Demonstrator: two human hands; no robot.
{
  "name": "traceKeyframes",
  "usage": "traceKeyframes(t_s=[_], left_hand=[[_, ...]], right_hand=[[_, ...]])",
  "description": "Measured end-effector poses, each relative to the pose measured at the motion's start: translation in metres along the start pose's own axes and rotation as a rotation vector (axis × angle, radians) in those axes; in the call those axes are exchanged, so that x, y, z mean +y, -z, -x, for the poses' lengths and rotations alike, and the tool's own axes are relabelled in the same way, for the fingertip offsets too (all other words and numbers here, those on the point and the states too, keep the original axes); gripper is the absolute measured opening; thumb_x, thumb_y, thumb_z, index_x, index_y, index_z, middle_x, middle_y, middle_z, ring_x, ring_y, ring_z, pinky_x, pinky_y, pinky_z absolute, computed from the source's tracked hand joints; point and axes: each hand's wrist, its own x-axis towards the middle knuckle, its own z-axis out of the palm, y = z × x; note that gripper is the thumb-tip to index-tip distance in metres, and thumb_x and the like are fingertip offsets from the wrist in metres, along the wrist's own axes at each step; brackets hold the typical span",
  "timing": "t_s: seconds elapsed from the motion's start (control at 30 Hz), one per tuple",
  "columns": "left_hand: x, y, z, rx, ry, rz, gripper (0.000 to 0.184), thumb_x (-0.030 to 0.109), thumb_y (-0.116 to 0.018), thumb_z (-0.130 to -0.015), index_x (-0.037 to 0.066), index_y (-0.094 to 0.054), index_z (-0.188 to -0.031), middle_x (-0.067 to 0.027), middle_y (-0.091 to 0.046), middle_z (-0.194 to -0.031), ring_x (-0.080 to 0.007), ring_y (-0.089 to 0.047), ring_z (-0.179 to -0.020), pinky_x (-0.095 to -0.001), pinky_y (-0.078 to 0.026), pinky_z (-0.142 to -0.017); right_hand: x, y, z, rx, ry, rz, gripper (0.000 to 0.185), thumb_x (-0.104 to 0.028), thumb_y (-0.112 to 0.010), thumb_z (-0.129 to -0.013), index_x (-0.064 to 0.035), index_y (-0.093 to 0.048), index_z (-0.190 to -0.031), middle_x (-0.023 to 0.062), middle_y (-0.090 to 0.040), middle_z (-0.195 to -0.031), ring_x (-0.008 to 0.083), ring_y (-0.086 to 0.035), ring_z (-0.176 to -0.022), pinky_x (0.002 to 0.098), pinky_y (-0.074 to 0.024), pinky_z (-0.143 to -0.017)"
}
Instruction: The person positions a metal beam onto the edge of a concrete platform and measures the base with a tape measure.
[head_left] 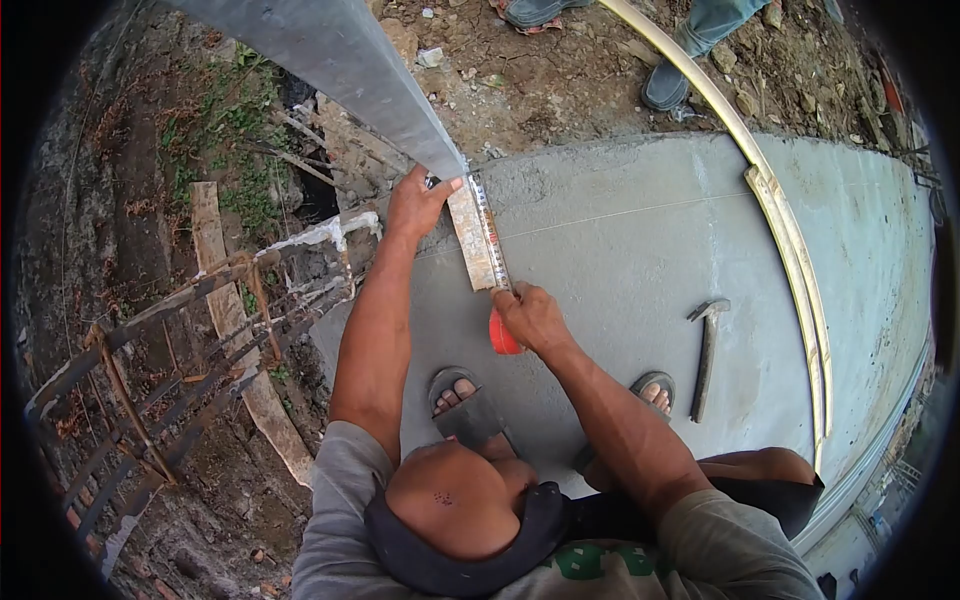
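My right hand (530,316) is closed around a red tape measure (503,336) low over the concrete. Its printed blade (487,225) runs out from the case toward the foot of a grey metal post (390,80). Beside the blade lies a short, worn flat strip (470,240), wood or metal, I cannot tell which. My left hand (418,205) is at the post's lower end, its thumb pressing on the top of the strip and its fingers curled around the edge. Part of that grip is hidden.
A hammer (706,355) rests on the concrete slab (640,270) to the right. Long gold-coloured strips (790,250) curve beyond it. At left are rusty rebar (130,400) and a plank (240,330). A thin string crosses the slab. Another person's shoe (665,87) stands on the dirt.
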Motion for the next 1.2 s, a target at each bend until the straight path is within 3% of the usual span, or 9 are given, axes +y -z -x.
traceKeyframes(t_s=[0.17,0.63,0.73,0.83,0.93,1.03,1.2], left_hand=[[-0.037,-0.011,-0.017,-0.034,-0.015,0.148,0.054,0.032,-0.075,-0.076,0.005,-0.06,-0.12,-0.0171,-0.068,-0.107,-0.0279,-0.064,-0.098,-0.0366,-0.046,-0.087],[0.009,0.003,0.003,-0.025,0.007,0.176,0.044,0.02,-0.076,-0.078,0.002,-0.062,-0.115,-0.0113,-0.069,-0.104,-0.0197,-0.063,-0.094,-0.0323,-0.046,-0.086],[0.004,0.003,0.002,-0.012,0.006,0.267,0.047,0.029,-0.076,-0.077,-0.002,-0.063,-0.11,-0.0128,-0.068,-0.104,-0.0224,-0.063,-0.097,-0.0332,-0.045,-0.088],[0.011,0.008,0.004,0.009,0.029,0.242,0.041,0.019,-0.076,-0.077,0.002,-0.063,-0.112,-0.0106,-0.069,-0.102,-0.0192,-0.063,-0.094,-0.0318,-0.047,-0.085],[0.015,0.01,0.006,-0.019,0.046,0.156,0.042,0.019,-0.077,-0.076,0.002,-0.064,-0.112,-0.0108,-0.069,-0.103,-0.0192,-0.063,-0.094,-0.0314,-0.046,-0.086],[0.01,0.009,0.004,-0.012,0.008,0.122,0.049,0.031,-0.078,-0.074,-0.002,-0.064,-0.107,-0.013,-0.068,-0.102,-0.0219,-0.063,-0.095,-0.0329,-0.045,-0.087],[0.011,0.009,0.006,-0.019,0.056,0.233,0.047,0.03,-0.078,-0.074,-0.001,-0.065,-0.106,-0.0114,-0.069,-0.102,-0.0208,-0.063,-0.093,-0.0323,-0.046,-0.086]], right_hand=[[-0.002,0.002,0.001,0.0,0.005,-0.014,0.044,-0.037,-0.051,-0.086,0.0047,-0.064,-0.088,0.0328,-0.063,-0.086,0.0478,-0.062,-0.088,0.049,-0.0483,-0.081],[0.003,0.002,-0.001,-0.006,0.014,-0.024,0.045,-0.039,-0.052,-0.086,0.0044,-0.064,-0.089,0.033,-0.063,-0.086,0.048,-0.062,-0.088,0.0487,-0.0486,-0.08],[0.005,0.0,-0.003,-0.008,0.01,-0.019,0.046,-0.04,-0.053,-0.087,0.0044,-0.064,-0.09,0.0333,-0.062,-0.086,0.0482,-0.061,-0.088,0.0489,-0.0483,-0.081],[0.003,0.002,-0.002,-0.021,-0.013,-0.036,0.046,-0.04,-0.053,-0.087,0.0043,-0.064,-0.09,0.0336,-0.062,-0.086,0.0485,-0.061,-0.089,0.0492,-0.0479,-0.081],[0.001,0.002,-0.002,-0.028,-0.007,-0.046,0.046,-0.04,-0.053,-0.087,0.0043,-0.064,-0.09,0.0337,-0.062,-0.086,0.0487,-0.061,-0.089,0.0493,-0.0477,-0.081],[0.003,0.003,-0.003,-0.021,-0.003,-0.029,0.046,-0.04,-0.052,-0.087,0.0043,-0.063,-0.09,0.0336,-0.062,-0.087,0.0488,-0.061,-0.09,0.0491,-0.0478,-0.082],[0.0,0.005,0.0,-0.045,-0.022,-0.063,0.046,-0.04,-0.052,-0.087,0.0046,-0.063,-0.091,0.0324,-0.063,-0.086,0.0482,-0.061,-0.089,0.0486,-0.0479,-0.081]])
